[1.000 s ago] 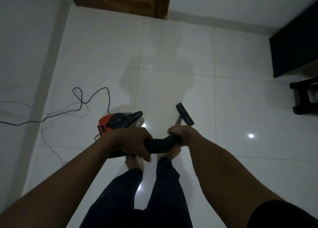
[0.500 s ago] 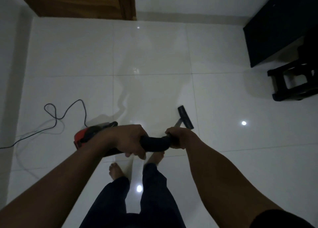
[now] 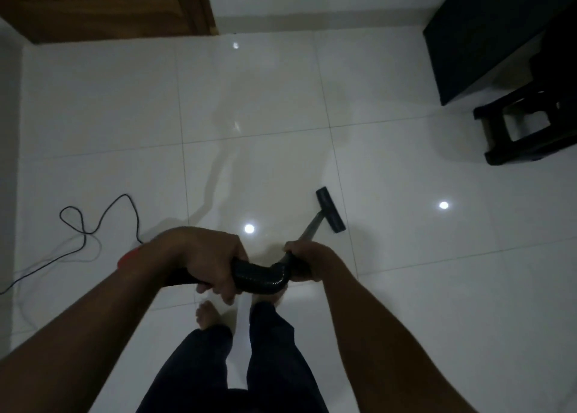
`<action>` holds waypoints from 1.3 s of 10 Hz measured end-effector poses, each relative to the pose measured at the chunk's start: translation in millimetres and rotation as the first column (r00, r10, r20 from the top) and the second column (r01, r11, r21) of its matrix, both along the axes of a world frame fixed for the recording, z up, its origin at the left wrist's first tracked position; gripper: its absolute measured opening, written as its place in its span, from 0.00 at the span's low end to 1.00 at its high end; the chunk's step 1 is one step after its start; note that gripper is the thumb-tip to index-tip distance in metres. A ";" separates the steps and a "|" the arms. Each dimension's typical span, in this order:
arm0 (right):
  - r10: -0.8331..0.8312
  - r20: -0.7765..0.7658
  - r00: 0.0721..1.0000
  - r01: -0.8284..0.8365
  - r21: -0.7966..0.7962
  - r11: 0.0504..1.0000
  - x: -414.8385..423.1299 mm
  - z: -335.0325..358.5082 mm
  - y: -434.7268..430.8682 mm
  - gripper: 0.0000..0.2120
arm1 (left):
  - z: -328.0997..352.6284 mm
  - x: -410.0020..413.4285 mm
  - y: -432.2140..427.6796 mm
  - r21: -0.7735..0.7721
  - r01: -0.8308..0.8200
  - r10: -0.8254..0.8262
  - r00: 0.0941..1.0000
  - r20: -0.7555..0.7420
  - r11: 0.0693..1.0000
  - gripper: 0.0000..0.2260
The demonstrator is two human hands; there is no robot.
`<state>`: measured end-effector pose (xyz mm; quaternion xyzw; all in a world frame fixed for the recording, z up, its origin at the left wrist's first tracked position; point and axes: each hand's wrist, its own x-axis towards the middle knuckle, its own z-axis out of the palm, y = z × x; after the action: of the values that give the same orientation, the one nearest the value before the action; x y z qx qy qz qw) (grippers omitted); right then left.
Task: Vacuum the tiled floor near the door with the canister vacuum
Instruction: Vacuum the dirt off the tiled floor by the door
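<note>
2 hands on the tool: the left hand point(image 3: 206, 263) wraps the black ribbed hose point(image 3: 259, 277), and the right hand point(image 3: 307, 261) grips the top of the wand point(image 3: 310, 228), fingers curled round it. From there the wand runs forward, down and to the right to the floor nozzle point(image 3: 331, 209), flat on the tiled floor point(image 3: 249, 100) ahead and right of the feet. The nozzle's long axis lies across the wand. The right hand is nearer to it. The door point(image 3: 103, 3) sits far ahead on the left, well apart from the nozzle, so I judge the next stroke wants a push forward and leftward. The canister vacuum point(image 3: 129, 256) shows only a red sliver behind the left forearm, contents hidden. Its power cord point(image 3: 93, 225) loops left.
</note>
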<state>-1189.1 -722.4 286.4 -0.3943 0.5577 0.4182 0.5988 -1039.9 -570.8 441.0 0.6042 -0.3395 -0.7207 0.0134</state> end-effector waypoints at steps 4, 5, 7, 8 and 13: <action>-0.170 -0.045 0.984 0.162 -0.138 0.977 8.4 5.8 -68.2 0.26 | -6.4 -12.2 -50.8 -0.128 -0.119 0.131 0.988 0.086 0.985 0.09; -0.223 -0.036 0.974 0.216 -0.140 0.966 15.9 -1.2 -81.4 0.29 | -4.6 11.9 -74.1 -0.124 -0.058 0.064 0.997 0.045 0.991 0.09; -0.244 0.042 0.969 0.242 0.039 0.969 73.5 8.5 -62.5 0.12 | 6.6 108.1 -86.4 -0.088 0.076 -0.075 0.997 0.006 0.993 0.14; -0.322 0.027 0.946 0.321 0.028 0.947 103.4 11.2 -80.5 0.10 | 2.5 135.0 -93.9 -0.103 -0.024 0.029 0.999 0.040 0.994 0.11; -0.123 0.079 0.989 0.132 -0.126 0.983 214.5 11.1 -136.8 0.03 | 14.4 204.2 -132.4 0.014 -0.159 0.160 0.974 -0.161 0.987 0.08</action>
<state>-974.6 -859.2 297.5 -0.4107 0.5863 0.3272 0.6169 -835.8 -703.3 455.4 0.5691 -0.2873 -0.7641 0.0982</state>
